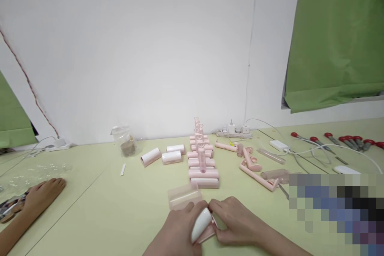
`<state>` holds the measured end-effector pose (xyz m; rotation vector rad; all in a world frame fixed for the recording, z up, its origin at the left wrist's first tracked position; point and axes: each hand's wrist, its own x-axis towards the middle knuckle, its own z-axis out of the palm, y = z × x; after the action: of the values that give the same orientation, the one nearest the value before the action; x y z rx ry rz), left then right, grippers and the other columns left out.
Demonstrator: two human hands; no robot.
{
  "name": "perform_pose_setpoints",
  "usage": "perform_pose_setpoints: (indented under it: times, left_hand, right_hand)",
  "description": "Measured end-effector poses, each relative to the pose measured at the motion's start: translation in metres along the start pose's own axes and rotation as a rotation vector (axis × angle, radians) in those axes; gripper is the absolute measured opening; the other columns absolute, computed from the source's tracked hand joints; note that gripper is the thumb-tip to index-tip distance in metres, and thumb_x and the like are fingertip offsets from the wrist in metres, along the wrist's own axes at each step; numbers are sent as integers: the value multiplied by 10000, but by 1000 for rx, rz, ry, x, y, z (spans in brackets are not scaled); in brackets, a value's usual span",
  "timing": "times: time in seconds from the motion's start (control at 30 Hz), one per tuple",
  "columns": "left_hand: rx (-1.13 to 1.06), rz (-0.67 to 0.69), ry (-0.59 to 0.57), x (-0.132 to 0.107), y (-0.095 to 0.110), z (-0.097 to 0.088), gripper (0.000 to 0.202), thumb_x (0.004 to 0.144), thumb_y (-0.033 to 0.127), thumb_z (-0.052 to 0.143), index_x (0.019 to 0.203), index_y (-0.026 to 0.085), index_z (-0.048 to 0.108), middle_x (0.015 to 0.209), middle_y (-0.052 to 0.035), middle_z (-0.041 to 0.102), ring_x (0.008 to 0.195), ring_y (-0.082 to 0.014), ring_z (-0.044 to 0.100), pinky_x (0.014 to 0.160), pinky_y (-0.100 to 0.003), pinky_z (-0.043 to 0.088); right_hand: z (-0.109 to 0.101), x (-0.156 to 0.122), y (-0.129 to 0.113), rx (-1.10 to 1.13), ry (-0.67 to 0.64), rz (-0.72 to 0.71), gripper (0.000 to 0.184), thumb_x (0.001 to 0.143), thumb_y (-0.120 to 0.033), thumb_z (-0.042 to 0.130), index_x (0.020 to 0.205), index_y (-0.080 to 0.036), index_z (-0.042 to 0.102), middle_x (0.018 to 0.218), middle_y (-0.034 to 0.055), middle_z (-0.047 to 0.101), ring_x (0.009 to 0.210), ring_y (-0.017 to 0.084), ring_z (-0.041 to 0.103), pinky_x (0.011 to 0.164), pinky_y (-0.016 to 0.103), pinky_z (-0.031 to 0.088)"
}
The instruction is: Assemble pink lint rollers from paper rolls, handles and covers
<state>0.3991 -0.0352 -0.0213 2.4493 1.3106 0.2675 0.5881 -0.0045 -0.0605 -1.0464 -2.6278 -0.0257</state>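
Note:
Near the table's front edge, my left hand (181,230) wraps round a white roll-shaped piece (201,224) with a pink plastic part (207,233) along its lower side. My right hand (235,221) pinches the right end of this piece, its fingertips close to those of my left hand. What exactly the fingertips grip is partly hidden. Just beyond my left hand lies a clear, pinkish plastic cover (183,196). Farther back is a row of pink and white rolls (204,173), with clear pink pieces (202,160) ending in heart-shaped loops on top.
White rolls (172,157) and a plastic bag (127,144) stand back left. Pink handles (258,177), a power strip (234,134), cables and red-handled screwdrivers (318,142) are to the right. Another person's hand (45,194) rests far left; a pixelated patch covers the lower right.

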Motion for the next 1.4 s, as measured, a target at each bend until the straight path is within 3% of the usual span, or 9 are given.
perform_pose_setpoints:
  times: [0.2,0.57,0.97,1.17,1.3,1.4]
  left_hand:
    - [165,27,-80,-5,-5,2,732,536,212,534,1220,290,287,931,-25,564,816,-261,538,624,-297,371]
    - [-6,72,-151,-8,-1,-10,485,678,298,508,1142,293,367,1015,-20,550,865,-217,527,685,-255,386]
    - [-32,6,-229,-14,-4,-12,530,656,250,500,1164,294,354,1017,-17,546,860,-200,523,686,-238,386]
    - [-87,12,-208,-17,-13,-2,717,612,232,536,1267,311,255,1106,-24,529,937,-233,507,722,-266,390]
    - [-163,27,-144,-16,-17,-3,658,591,203,543,1212,314,357,1110,-6,541,927,-230,521,746,-275,402]
    - [-286,47,-59,-12,-14,-7,574,606,162,520,1151,311,420,1098,12,551,937,-210,519,784,-273,408]
  right_hand:
    - [2,-1,-10,102,-30,-28,26,678,-204,404,702,-195,409,682,8,571,549,147,502,495,248,242]
    - [5,-4,-3,326,-113,-56,144,597,-107,373,714,-188,397,690,9,512,599,138,440,530,222,291]
    - [5,0,-10,560,-78,-2,158,523,-109,387,617,-195,293,607,-35,400,542,93,359,494,188,273]
    - [5,-3,-10,593,-102,6,141,537,-102,436,589,-185,335,540,-60,379,490,73,348,462,181,264]
    - [2,-3,-3,638,-133,52,111,589,-150,525,689,-169,481,544,-70,398,467,59,368,451,170,294]
    - [-2,-2,3,786,-97,132,359,606,-247,621,944,-173,525,627,-54,454,542,83,432,494,182,353]
